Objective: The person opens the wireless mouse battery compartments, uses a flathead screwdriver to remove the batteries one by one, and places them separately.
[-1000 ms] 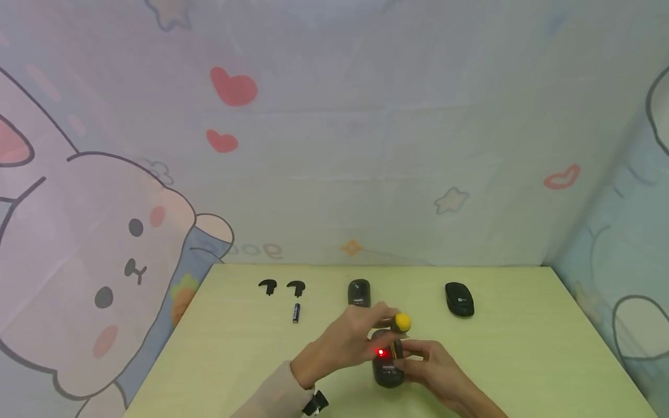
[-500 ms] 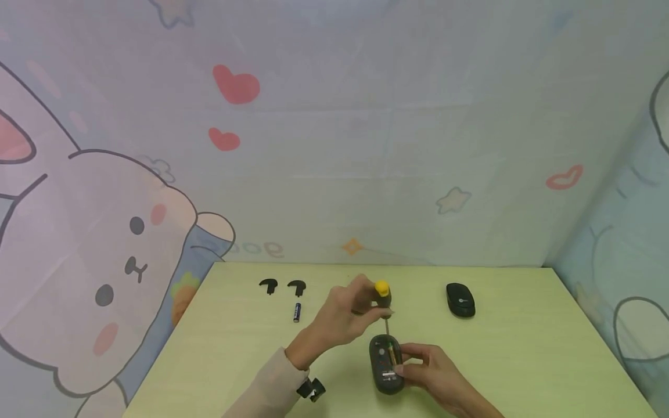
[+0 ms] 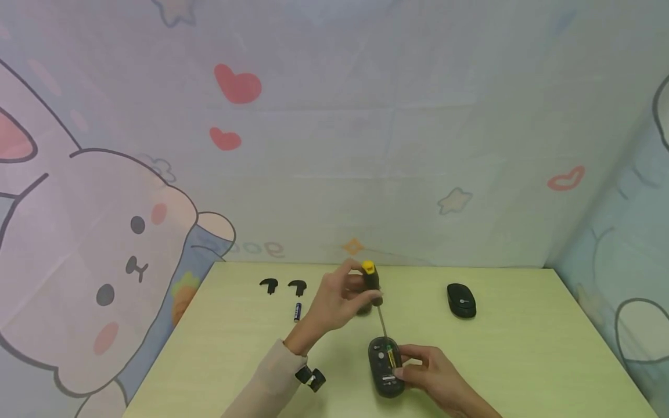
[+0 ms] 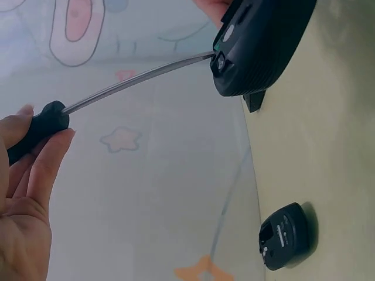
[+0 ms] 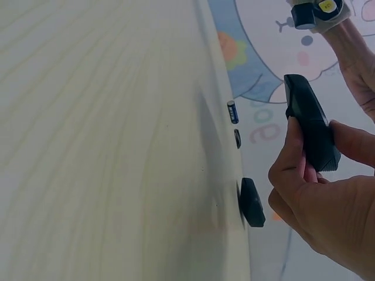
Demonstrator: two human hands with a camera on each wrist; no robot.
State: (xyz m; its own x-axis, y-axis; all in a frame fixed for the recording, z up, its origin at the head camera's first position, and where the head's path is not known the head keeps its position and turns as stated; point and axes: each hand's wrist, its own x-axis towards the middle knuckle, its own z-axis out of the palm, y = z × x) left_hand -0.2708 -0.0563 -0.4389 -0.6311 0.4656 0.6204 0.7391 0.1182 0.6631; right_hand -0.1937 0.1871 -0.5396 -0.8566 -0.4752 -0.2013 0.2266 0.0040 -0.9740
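Note:
My left hand (image 3: 334, 299) grips the black handle of a screwdriver (image 3: 371, 281) with a yellow end. Its long metal shaft slopes down to a dark computer mouse (image 3: 384, 383), and the tip meets the battery slot's far end in the left wrist view. That mouse is held underside up, off the table, between the thumb and fingers of my right hand (image 3: 431, 371). A green and yellow battery (image 3: 391, 356) lies in its uncovered slot. From the right wrist, the mouse (image 5: 313, 126) appears side-on, its slot hidden.
Behind my left hand, mostly hidden, lies a second mouse (image 3: 363, 309), underside up in the left wrist view. A third mouse (image 3: 461, 300) sits at the right. Two black hooked covers (image 3: 269, 284) and a loose blue battery (image 3: 297, 312) lie at the left. A printed cloth stands behind the table.
My left hand has drawn back from over the mouse, away and to the left, tilting the screwdriver. The mouse's red light no longer shows, and its battery is in plain sight. My right hand stays nearly still.

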